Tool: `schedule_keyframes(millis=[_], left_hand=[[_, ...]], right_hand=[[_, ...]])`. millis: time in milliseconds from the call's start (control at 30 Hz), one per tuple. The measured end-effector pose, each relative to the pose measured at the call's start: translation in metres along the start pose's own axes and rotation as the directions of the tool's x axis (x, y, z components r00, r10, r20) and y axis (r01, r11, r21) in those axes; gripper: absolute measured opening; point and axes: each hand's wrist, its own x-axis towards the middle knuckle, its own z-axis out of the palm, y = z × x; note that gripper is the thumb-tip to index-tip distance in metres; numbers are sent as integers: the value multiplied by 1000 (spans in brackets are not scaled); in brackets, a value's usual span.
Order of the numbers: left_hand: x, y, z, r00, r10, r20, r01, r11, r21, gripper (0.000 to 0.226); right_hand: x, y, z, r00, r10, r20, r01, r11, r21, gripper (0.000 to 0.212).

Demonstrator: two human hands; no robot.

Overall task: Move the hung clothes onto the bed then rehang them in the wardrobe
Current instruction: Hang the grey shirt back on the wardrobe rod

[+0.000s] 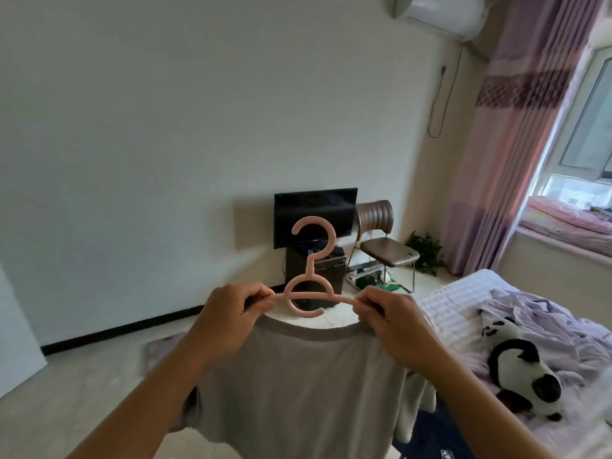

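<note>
Grey T-shirt (298, 376) is hanging on a pink hanger (306, 294), held up in front of the person beside the bed (463, 293). Left hand (228, 321) and right hand (394, 326) are each pinching a hanger arm together with the shirt shoulder, apparently keeping the collar seated and level for rehanging.

We find no legible writing anywhere in this bedroom view. A faint mark sits on the lower bezel of the dark television (315, 216) against the far wall, and a small white patch shows on dark blue fabric (440, 438) at the bottom edge, but both are too small and blurred for us to read. The pink hanger (306, 279) carries no lettering we can make out.
</note>
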Motion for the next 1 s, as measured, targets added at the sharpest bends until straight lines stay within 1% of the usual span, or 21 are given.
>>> schedule_keyframes(millis=[100, 233, 300, 400, 500, 567, 667, 800, 900, 1000], left_hand=[[-28, -23, -44, 997, -71, -43, 72, 997, 29, 11], [-78, -56, -103, 978, -174, -118, 184, 980, 75, 12], [-106, -71, -133, 958, -224, -180, 240, 968, 71, 12], [-146, -90, -176, 921, -295, -253, 318, 947, 52, 14], [-185, -105, -217, 886, -334, -323, 370, 927, 55, 13], [-213, -112, -244, 862, -346, -370, 396, 916, 66, 9], [-255, -124, -282, 819, -366, -441, 446, 890, 89, 3], [-313, -139, -325, 751, -416, -513, 539, 834, 113, 5], [-357, -146, -354, 689, -448, -571, 602, 792, 105, 6], [-399, -151, -378, 606, -456, -652, 671, 733, 111, 6]], right_hand=[[13, -41, 24, 997, -69, 27, 69, 998, 7, 14], [25, -106, 66, 984, -155, 89, 149, 986, 67, 10], [27, -142, 86, 972, -199, 122, 188, 978, 94, 11], [28, -195, 113, 953, -249, 173, 226, 964, 140, 16], [27, -243, 141, 932, -298, 205, 261, 947, 187, 10], [27, -272, 161, 920, -330, 212, 286, 934, 214, 10], [24, -318, 190, 896, -384, 223, 328, 911, 251, 11], [19, -383, 227, 839, -494, 226, 429, 858, 284, 16], [13, -432, 255, 777, -584, 234, 473, 788, 394, 17], [5, -478, 284, 728, -654, 207, 500, 713, 492, 17]])
